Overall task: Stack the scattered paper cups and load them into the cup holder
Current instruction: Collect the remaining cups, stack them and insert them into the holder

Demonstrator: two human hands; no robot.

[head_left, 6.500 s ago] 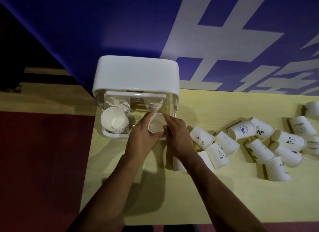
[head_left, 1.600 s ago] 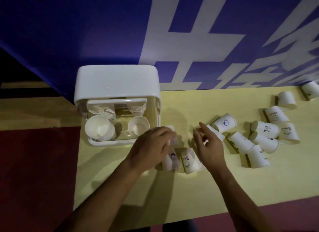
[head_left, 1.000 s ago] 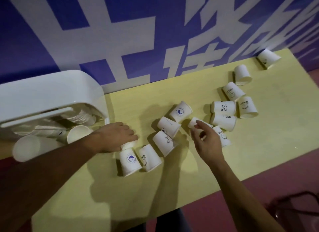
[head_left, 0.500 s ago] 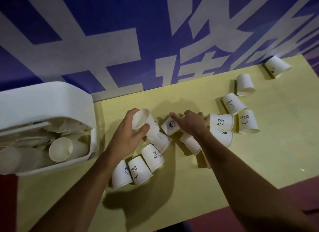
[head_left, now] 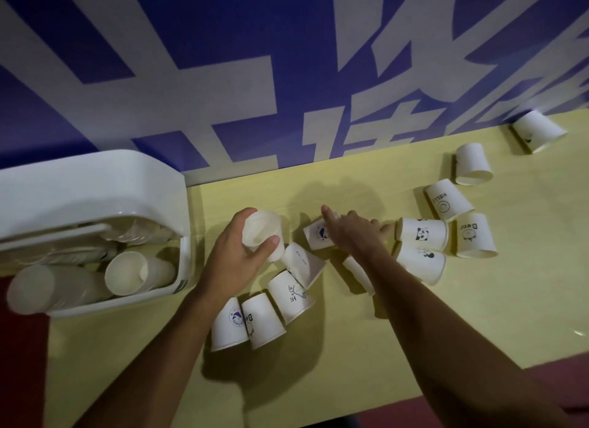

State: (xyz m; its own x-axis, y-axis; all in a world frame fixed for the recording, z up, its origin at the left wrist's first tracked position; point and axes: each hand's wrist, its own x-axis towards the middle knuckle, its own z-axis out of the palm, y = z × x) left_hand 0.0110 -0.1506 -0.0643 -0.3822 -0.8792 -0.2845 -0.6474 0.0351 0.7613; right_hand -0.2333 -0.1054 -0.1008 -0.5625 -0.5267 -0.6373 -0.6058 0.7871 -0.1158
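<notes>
My left hand (head_left: pixel 237 257) grips a white paper cup (head_left: pixel 259 231), mouth up, just above the yellow table. My right hand (head_left: pixel 352 235) lies over a cup with a blue print (head_left: pixel 317 235), fingers spread across it; whether it grips the cup I cannot tell. Several cups lie on their sides around both hands, such as the "Hi" cup (head_left: pixel 291 295) and the panda cup (head_left: pixel 422 234). The white cup holder (head_left: pixel 92 185) stands at the left with two stacks of cups (head_left: pixel 140 273) lying in it.
More loose cups lie to the right, up to the far cup (head_left: pixel 538 134) by the blue-and-white wall banner (head_left: pixel 287 77). The table's front edge (head_left: pixel 446 392) runs close to my right forearm. Dark red floor lies beyond it.
The camera has swung right from the holder to the scattered cups. My left hand lifted one cup off the table. My right hand reached forward onto the blue-print cup.
</notes>
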